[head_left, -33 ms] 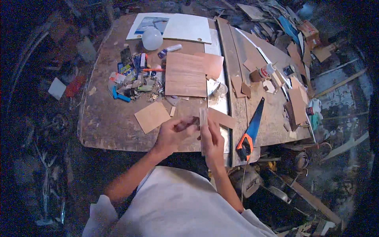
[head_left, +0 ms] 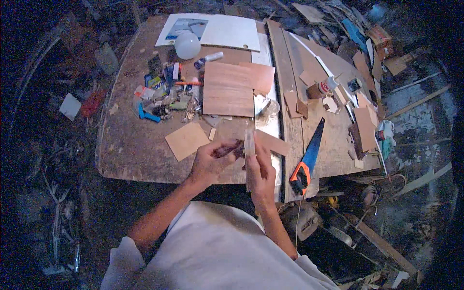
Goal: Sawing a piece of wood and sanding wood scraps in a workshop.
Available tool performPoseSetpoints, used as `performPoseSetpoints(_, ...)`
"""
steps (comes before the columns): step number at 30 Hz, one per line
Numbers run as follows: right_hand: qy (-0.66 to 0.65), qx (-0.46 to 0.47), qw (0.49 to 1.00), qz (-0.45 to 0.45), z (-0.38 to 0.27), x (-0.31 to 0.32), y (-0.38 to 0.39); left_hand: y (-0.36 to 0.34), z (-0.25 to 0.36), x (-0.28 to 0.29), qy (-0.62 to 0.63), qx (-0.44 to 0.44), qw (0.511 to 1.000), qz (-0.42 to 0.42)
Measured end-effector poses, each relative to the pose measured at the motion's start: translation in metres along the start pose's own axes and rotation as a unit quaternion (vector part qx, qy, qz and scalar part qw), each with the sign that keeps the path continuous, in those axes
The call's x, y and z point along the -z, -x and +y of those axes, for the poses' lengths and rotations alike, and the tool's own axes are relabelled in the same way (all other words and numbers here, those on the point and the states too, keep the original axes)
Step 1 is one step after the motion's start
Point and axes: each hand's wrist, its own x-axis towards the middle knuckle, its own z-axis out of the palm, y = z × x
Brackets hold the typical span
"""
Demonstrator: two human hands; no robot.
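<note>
My right hand (head_left: 262,178) is closed around a thin, pale wooden board (head_left: 249,145), held upright and seen nearly edge-on above the near edge of the table. Just left of it, my left hand (head_left: 208,162) has its fingers curled round a small dark brown piece (head_left: 236,149), close to the board's face. Whether that piece touches the board I cannot tell. Beyond my hands lie a square light board (head_left: 186,141) and a small wood block (head_left: 212,133). A flat wood strip (head_left: 272,142) lies behind my right hand.
An orange-handled handsaw (head_left: 307,159) lies right of my hands. Farther back are a large plywood square (head_left: 228,91), a white globe (head_left: 187,46) and white panels (head_left: 229,33). A pile of small tools and scraps (head_left: 169,96) sits left; a cup (head_left: 328,84) stands right among offcuts.
My left fingers, blurred before, are sharper now, and the dark brown piece shows more plainly between them. My right hand keeps its hold on the board. The view has shifted slightly.
</note>
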Motion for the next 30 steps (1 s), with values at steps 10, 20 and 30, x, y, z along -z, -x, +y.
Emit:
performPoseSetpoints(10,0.013,0.036,0.999,0.033,-0.006,-0.009,0.002,0.000,0.011,-0.003,0.032,0.038,0.999,0.010)
performPoseSetpoints(20,-0.025,0.014,0.998,0.052,0.005,-0.007,-0.004,0.002,0.023,-0.002,0.008,0.082,0.996,-0.015)
performPoseSetpoints(30,0.000,0.005,0.999,0.040,0.007,-0.008,-0.002,0.008,0.010,-0.004,0.048,0.051,0.997,0.017)
